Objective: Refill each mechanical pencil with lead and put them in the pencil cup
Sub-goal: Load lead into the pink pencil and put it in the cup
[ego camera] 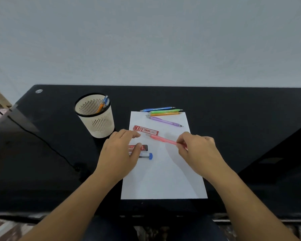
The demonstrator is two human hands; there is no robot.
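Pencil (pixel 163 140), translucent pink, pinched by right hand (pixel 196 150); left hand (pixel 118 153) loosely spread over flat lead case (pixel 144 148).

One head-worn camera looks forward and down from the near edge of the black table (pixel 233 105). The left hand (pixel 118 150) and right hand (pixel 196 150) lie close beneath it; the far wall (pixel 146 40) fills the top.

- Pencil cup (pixel 101 126): cream, dark vertical slits, black rim.
- Blue pencil (pixel 157 109), green pencil (pixel 165 111), orange pencil (pixel 165 114), purple pencil (pixel 164 121), pink pencil (pixel 163 140).
- Lead case (pixel 145 130): red, white print.
- Lead tube (pixel 149 156): clear, blue cap.
- Paper (pixel 163 180) white; table (pixel 233 110) glossy black.
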